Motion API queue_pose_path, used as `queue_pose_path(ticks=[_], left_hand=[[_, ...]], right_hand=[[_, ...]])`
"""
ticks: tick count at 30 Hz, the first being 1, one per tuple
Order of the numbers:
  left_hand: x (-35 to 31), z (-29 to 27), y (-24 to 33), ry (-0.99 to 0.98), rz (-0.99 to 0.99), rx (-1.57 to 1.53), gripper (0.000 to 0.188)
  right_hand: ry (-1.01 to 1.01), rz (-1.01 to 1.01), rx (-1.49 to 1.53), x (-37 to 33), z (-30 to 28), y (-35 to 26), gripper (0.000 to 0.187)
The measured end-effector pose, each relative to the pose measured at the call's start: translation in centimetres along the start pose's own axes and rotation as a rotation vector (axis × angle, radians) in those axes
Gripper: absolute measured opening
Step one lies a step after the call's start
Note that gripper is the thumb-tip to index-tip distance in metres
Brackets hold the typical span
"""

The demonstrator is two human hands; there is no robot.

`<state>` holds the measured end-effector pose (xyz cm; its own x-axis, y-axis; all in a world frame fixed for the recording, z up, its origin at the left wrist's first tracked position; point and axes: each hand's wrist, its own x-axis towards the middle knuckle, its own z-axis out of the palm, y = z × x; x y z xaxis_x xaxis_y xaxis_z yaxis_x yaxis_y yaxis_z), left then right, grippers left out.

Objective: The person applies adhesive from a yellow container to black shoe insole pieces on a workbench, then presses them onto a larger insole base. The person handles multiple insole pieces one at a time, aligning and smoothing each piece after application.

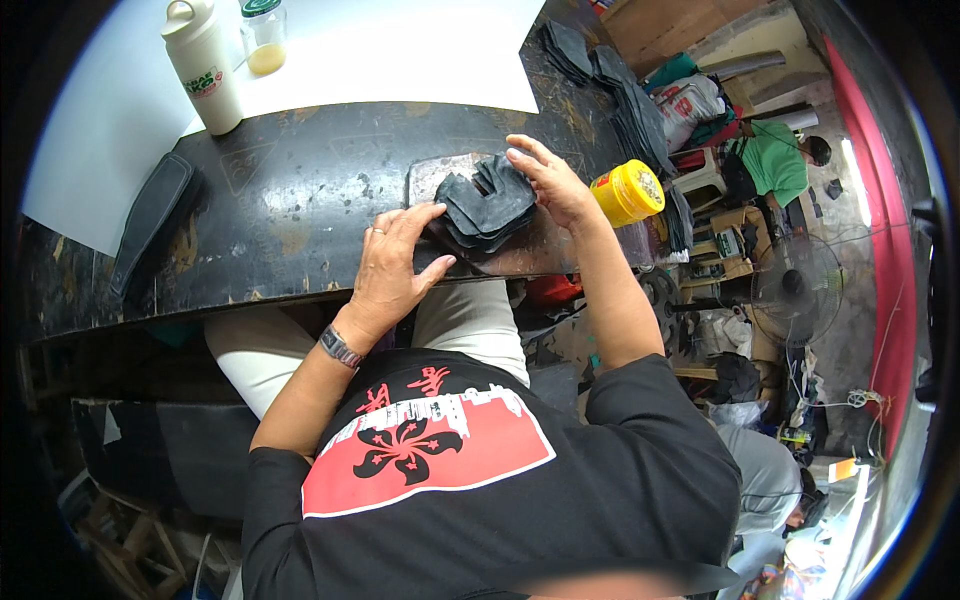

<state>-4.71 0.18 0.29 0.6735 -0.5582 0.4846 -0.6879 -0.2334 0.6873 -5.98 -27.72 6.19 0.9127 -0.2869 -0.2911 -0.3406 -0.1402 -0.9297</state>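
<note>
A small pile of black, flat cut pieces (487, 214), like leather or rubber sheet, lies in front of me with a notch at its far edge. Under it is a worn brownish slab (545, 248) on the table's near edge. My left hand (395, 262) rests at the pile's left side, fingertips at its edge, thumb spread apart. At the right side is my right hand (556, 186), its fingers stretched out and apart, the palm side close against the pile. Neither hand grips a piece, as far as shows.
A yellow tub (628, 193) stands right of my right hand. Dark sheets (630, 105) lie stacked beyond it. At the left are a black curved case-like piece (152, 222), a cream bottle (203, 70) and a glass jar (264, 45). Two people and a fan (795, 285) are at right.
</note>
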Motion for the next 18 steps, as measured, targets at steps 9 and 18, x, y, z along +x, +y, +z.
queue_pose_path(ticks=[9, 18], left_hand=[[-0.5, 0.5, -0.3, 0.015, -0.013, 0.009, 0.061], [-0.5, 0.4, -0.4, 0.007, -0.008, -0.016, 0.06]], right_hand=[[-0.007, -0.183, -0.066, 0.0, 0.5, 1.0, 0.07], [-0.1, -0.106, -0.08, -0.2, 1.0, 0.3, 0.068]])
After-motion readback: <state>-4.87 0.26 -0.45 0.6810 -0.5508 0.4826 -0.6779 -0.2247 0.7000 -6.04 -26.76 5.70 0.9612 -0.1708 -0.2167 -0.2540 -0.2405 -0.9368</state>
